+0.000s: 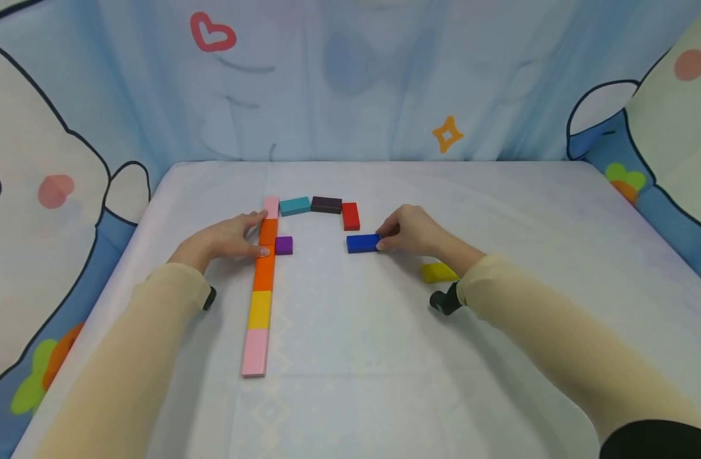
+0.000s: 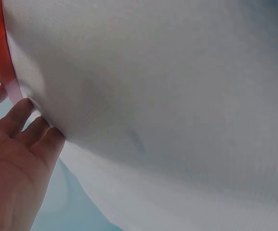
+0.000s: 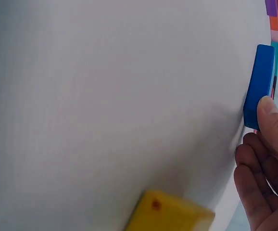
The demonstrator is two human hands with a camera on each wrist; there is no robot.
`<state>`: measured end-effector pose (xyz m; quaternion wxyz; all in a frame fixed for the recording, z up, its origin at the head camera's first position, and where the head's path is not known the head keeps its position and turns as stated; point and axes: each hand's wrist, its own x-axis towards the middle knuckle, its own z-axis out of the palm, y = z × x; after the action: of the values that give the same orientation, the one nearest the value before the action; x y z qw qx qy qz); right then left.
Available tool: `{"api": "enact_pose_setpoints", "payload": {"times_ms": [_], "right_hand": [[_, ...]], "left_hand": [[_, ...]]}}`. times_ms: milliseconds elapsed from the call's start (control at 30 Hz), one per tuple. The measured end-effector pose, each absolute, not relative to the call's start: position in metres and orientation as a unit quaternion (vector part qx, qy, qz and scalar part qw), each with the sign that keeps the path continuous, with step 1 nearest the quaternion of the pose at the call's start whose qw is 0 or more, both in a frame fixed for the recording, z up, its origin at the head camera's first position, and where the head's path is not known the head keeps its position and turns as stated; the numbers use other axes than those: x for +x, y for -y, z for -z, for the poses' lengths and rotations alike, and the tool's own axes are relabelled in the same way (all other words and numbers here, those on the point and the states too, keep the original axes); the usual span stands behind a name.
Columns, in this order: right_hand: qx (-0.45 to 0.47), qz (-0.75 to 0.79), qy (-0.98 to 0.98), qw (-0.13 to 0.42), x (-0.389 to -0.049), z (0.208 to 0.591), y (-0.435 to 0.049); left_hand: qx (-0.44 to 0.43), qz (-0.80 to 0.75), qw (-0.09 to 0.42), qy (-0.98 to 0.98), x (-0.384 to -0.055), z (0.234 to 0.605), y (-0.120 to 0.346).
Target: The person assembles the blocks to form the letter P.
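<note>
My right hand (image 1: 412,231) pinches the right end of a blue block (image 1: 362,243) between thumb and fingers. In the right wrist view the thumb (image 3: 270,108) lies on that end. My left hand (image 1: 221,241) touches the left edge of a straight column of flat blocks, its thumb at an orange block (image 1: 264,271) and a finger near the top pink block (image 1: 271,207). A purple block (image 1: 284,246) adjoins the column's right side. From the top, a teal block (image 1: 295,206), a black block (image 1: 326,204) and a red block (image 1: 350,217) run rightward. The red one stands just above the blue block.
A yellow block (image 1: 438,272) lies partly behind the right wrist. Lower in the column come another yellow block (image 1: 260,310) and a pink block (image 1: 255,353). The white-covered table (image 1: 350,395) meets a blue printed curtain (image 1: 350,83) at the back.
</note>
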<state>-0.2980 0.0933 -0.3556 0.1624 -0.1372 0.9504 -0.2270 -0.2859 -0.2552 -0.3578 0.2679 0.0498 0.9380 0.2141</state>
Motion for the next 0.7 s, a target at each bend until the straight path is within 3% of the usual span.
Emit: {"api": "enact_pose_setpoints", "payload": {"times_ms": [700], "right_hand": [[-0.119, 0.313, -0.931, 0.148, -0.289, 0.367, -0.062]], "left_hand": [[0.051, -0.210, 0.269, -0.939, -0.284, 0.356, 0.255]]}}
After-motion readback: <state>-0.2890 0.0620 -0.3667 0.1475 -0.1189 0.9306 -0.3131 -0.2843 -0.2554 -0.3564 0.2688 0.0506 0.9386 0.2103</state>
